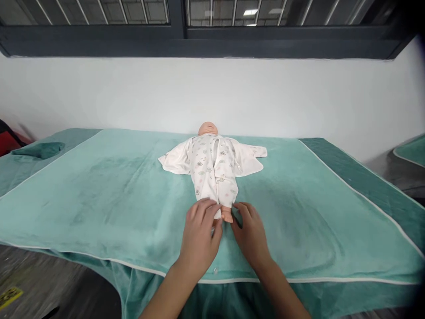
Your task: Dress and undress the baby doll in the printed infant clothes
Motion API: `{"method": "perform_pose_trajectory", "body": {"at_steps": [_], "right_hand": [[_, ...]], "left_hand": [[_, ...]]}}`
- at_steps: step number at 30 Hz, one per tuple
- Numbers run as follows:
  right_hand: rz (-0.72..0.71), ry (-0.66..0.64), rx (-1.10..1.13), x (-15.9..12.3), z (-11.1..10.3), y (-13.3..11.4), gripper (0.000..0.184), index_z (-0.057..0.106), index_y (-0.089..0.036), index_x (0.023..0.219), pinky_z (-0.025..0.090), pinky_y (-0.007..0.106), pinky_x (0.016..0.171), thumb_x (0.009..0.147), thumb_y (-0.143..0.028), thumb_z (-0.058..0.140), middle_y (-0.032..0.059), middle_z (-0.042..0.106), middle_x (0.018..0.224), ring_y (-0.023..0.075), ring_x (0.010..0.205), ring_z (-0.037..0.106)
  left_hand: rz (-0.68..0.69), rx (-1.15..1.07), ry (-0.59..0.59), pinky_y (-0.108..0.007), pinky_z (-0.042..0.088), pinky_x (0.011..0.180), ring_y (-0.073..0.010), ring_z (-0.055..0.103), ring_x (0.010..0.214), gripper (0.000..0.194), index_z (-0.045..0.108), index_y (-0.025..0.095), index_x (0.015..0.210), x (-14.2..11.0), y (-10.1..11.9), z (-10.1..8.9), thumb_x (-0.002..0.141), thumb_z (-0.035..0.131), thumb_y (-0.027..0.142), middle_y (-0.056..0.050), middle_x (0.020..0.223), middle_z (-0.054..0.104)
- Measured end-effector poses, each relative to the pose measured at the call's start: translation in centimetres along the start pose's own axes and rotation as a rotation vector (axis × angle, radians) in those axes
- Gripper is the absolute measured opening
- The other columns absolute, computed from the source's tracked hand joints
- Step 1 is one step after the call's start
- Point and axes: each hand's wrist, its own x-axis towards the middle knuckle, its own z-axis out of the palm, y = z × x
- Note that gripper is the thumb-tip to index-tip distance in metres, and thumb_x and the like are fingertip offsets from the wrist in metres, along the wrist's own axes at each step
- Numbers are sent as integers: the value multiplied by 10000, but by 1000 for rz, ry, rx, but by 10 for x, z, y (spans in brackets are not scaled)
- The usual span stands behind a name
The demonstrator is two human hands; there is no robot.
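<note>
A baby doll lies on its back, head toward the wall and feet toward me. Its white printed trousers cover the legs and reach up over the torso, and a white top spreads out at both sides. My left hand is closed around the lower end of the left-side trouser leg, mostly hiding that foot. Beside the bare right-side foot is my right hand, thumb and index finger apart, the index fingertip at the trouser cuff.
A green plush cover with white piping spreads over the table, its front edge hanging down. A dark green cloth piece and a red object are at far left. Behind stands a white wall below a dark-framed window.
</note>
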Motion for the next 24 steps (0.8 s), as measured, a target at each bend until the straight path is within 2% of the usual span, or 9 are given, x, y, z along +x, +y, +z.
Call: {"method": "perform_pose_trajectory", "body": {"at_steps": [3, 5, 9, 12, 15, 18, 21, 24], "right_hand": [[-14, -29, -53, 12, 2, -1, 101, 608, -215, 996, 457, 384, 790, 948, -161, 538, 48, 652, 940, 242, 890, 575], [-45, -32, -24, 19, 2, 0, 112, 620, -217, 967, 452, 365, 795, 958, -161, 523, 46, 643, 939, 231, 888, 568], [-94, -63, 34, 29, 0, 6, 165, 622, -216, 1040, 445, 366, 864, 905, -130, 582, 59, 635, 1054, 237, 987, 557], [-92, -95, 155, 31, -6, 4, 128, 600, -215, 941, 438, 359, 824, 898, -101, 561, 36, 624, 940, 222, 918, 554], [-100, -96, 499, 27, -22, -6, 98, 557, -221, 875, 447, 326, 767, 929, -139, 552, 13, 579, 875, 183, 837, 554], [-115, -82, 737, 24, -40, -18, 70, 560, -229, 905, 456, 321, 770, 955, -181, 555, 9, 566, 892, 169, 839, 565], [-109, -60, 774, 24, -48, -23, 64, 587, -235, 936, 455, 325, 783, 963, -184, 559, 13, 573, 907, 166, 855, 572], [-95, -68, 737, 23, -47, -19, 75, 613, -238, 943, 453, 324, 788, 965, -183, 567, 17, 590, 913, 165, 865, 578]], "left_hand": [[4, 103, -119, -525, 376, 1102, -281, 477, 1286, 363, 533, 212, 1263, 14, 4, 5, 915, 506, 113, -84, 1264, 611], [0, 118, -150, -555, 341, 1130, -276, 497, 1273, 394, 529, 212, 1271, 17, 4, 7, 897, 486, 96, -83, 1268, 615], [-14, 83, -207, -579, 316, 1143, -264, 518, 1253, 473, 511, 224, 1294, 12, 2, 7, 849, 503, 67, -84, 1291, 600], [-9, 44, -213, -600, 304, 1145, -271, 517, 1254, 480, 504, 242, 1312, 8, 2, 4, 857, 533, 89, -88, 1300, 583], [36, -55, -128, -566, 265, 1191, -230, 529, 1248, 450, 504, 271, 1319, 7, 7, -3, 912, 484, 80, -67, 1288, 584], [19, -165, -79, -460, 379, 1145, -196, 537, 1229, 418, 496, 288, 1328, 13, 14, -10, 953, 465, 105, -55, 1280, 578], [-53, -230, -162, -376, 510, 962, -207, 554, 1163, 340, 505, 265, 1287, 21, 17, -7, 959, 512, 178, -71, 1253, 565], [-101, -272, -215, -376, 519, 912, -213, 565, 1099, 246, 533, 241, 1194, 25, 16, 4, 956, 514, 183, -74, 1196, 561]]}}
